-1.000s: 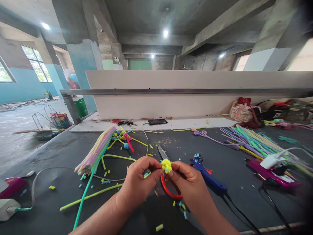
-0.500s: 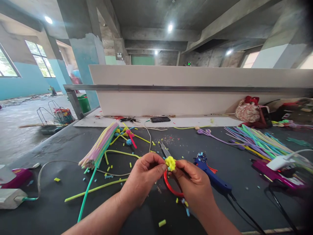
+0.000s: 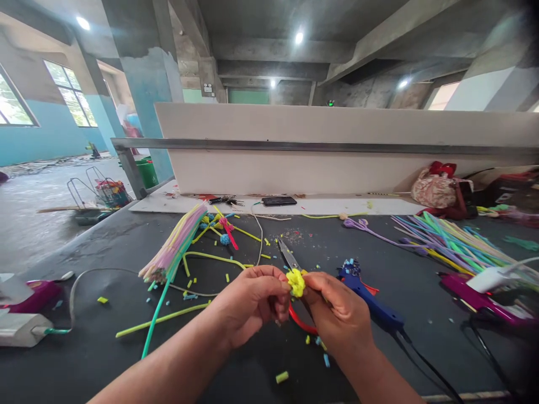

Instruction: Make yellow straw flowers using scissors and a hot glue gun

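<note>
A small yellow pipe-cleaner flower [image 3: 296, 283] is held up between both hands over the dark table. My left hand [image 3: 261, 297] pinches its left edge with thumb and forefinger; the other fingers are curled. On the right edge, my right hand [image 3: 337, 308] grips it between thumb and fingers. Below and behind the flower lie scissors [image 3: 288, 255] with red handles, partly hidden by my right hand. Right of that hand rests a blue hot glue gun [image 3: 370, 303], its tip covered with light-blue bits.
Bundled pipe cleaners [image 3: 177, 244] lie left, with loose yellow stems and cut bits nearby. More pipe cleaners [image 3: 446, 241] spread at right beside a purple power strip [image 3: 484, 297]. A phone [image 3: 279, 201] lies at the back, near a patterned bag [image 3: 438, 188].
The flower has turned slightly between my fingers, and my left-hand fingers have shifted their pinch. The whole view has moved a little, with things on the table appearing slightly further right.
</note>
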`<state>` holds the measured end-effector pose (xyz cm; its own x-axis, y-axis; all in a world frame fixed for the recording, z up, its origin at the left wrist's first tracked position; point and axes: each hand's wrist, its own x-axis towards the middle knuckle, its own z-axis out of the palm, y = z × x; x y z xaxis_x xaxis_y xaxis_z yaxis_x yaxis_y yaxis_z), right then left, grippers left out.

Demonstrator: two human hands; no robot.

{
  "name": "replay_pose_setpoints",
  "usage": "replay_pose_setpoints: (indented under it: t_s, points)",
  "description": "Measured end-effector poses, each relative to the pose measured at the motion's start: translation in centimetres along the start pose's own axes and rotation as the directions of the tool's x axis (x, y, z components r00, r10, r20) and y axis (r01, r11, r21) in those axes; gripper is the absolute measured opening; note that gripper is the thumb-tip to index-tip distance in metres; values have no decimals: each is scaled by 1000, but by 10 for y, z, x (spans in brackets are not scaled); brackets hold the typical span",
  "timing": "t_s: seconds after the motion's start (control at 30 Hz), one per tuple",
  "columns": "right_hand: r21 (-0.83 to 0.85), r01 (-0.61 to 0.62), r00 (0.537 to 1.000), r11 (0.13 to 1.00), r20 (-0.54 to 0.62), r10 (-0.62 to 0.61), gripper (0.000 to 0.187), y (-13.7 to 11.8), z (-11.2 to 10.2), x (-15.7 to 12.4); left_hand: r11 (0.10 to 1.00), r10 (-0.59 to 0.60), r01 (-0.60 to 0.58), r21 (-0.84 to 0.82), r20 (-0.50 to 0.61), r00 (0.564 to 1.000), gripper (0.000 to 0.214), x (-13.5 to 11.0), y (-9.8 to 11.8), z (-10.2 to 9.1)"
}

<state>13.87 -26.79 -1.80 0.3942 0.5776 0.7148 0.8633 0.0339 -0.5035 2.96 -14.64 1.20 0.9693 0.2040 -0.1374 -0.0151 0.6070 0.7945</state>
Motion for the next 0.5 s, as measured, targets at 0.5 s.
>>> replay_pose_setpoints:
  t_s: [0.5]
  points:
    - [356,-643,764,678,244,597,22,-9,1,10,943,182,-134,304,-139,973,11,3,9,-4]
